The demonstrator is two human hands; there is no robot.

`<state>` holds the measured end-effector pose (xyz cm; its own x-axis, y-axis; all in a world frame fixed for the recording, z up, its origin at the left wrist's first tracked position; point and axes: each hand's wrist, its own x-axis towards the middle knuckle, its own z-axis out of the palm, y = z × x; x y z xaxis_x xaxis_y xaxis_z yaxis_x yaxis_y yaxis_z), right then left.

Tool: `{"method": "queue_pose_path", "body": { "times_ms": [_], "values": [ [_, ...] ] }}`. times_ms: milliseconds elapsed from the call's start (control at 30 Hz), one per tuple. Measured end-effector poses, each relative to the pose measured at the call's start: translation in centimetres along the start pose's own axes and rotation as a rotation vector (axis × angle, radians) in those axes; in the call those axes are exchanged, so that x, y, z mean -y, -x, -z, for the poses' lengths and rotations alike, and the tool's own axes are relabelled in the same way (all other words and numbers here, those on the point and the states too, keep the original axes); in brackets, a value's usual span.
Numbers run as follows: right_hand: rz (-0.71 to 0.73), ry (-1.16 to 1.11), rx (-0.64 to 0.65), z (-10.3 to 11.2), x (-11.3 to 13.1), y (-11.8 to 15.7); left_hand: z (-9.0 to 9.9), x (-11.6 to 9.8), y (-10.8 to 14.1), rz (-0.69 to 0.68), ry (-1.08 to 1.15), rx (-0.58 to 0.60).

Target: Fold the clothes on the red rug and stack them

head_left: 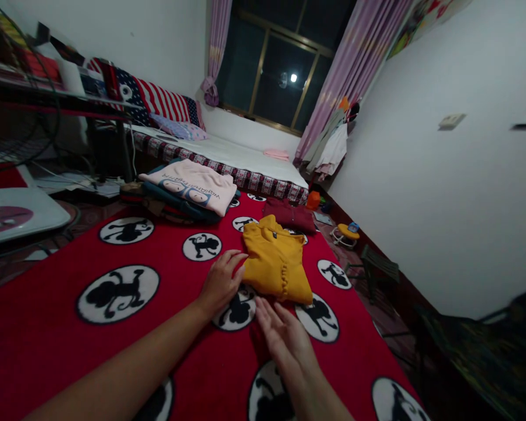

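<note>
A folded mustard-yellow garment with a collar and a ruffled strip [277, 261] lies on a red blanket with round monkey prints [170, 304]. At its near left corner is my left hand [223, 278], fingers loosely curved and their tips at the cloth's edge. Just short of the near edge, my right hand [284, 336] is turned partly palm up with fingers stretched out, holding nothing. Behind the yellow garment lies a folded dark red garment [289, 215]. Further left, a pink printed top [197, 184] rests on a stack of folded clothes.
A bed with a white sheet [241, 155] stands beyond the blanket, under the window. To the left are a cluttered desk [70, 96] and a white-topped low table [35, 213]. Small stools, one with a yellow seat [349, 232], stand along the right wall.
</note>
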<state>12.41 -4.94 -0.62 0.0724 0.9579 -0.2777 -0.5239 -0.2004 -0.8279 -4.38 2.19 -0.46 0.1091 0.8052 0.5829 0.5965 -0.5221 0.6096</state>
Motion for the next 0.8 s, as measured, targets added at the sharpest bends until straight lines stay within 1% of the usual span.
{"method": "queue_pose_path", "body": {
  "times_ms": [33, 67, 100, 167, 200, 267, 333, 400, 467, 533, 600, 667, 733, 800],
  "values": [
    [-0.044, 0.011, 0.024, 0.8, 0.2, 1.1, 0.0, -0.2, 0.1, 0.005, 0.012, 0.006],
    [-0.028, 0.045, 0.022, 1.5, 1.0, 1.7, -0.1, -0.4, 0.1, 0.008, 0.017, 0.017],
    [0.037, 0.096, -0.001, 2.0, 2.0, 2.0, -0.3, -0.6, 0.2, 0.007, 0.014, 0.031],
    [0.247, 0.239, -0.094, 3.0, 4.6, 1.0, -0.6, -0.8, 0.4, -0.009, -0.001, 0.067],
    [0.339, 0.324, -0.152, 3.6, 5.8, -0.1, -0.9, -0.9, 0.5, -0.024, -0.008, 0.087],
    [0.437, 0.495, -0.255, 4.9, 7.7, -3.0, -1.3, -1.0, 0.7, -0.048, -0.010, 0.111],
    [0.495, 0.658, -0.303, 5.8, 8.7, -6.1, -1.5, -1.0, 0.7, -0.051, 0.001, 0.113],
    [0.611, 0.812, -0.305, 5.8, 9.3, -8.9, -1.7, -0.9, 0.7, -0.043, 0.005, 0.105],
    [0.751, 0.947, -0.269, 4.6, 9.8, -11.1, -1.7, -0.9, 0.6, -0.045, -0.004, 0.101],
    [0.822, 1.054, -0.175, 2.3, 10.4, -12.9, -1.6, -1.0, 0.5, -0.057, -0.017, 0.100],
    [0.805, 1.158, -0.045, -0.7, 10.8, -14.5, -1.5, -1.1, 0.5, -0.063, -0.042, 0.107],
    [0.764, 1.269, 0.044, -3.5, 10.7, -16.1, -1.3, -1.3, 0.4, -0.040, -0.097, 0.109],
    [0.749, 1.378, 0.063, -5.7, 10.3, -17.4, -1.0, -1.5, 0.3, 0.007, -0.164, 0.098],
    [0.742, 1.498, 0.044, -7.0, 9.5, -18.4, -0.8, -1.5, 0.3, 0.063, -0.208, 0.077]
  ]
}}
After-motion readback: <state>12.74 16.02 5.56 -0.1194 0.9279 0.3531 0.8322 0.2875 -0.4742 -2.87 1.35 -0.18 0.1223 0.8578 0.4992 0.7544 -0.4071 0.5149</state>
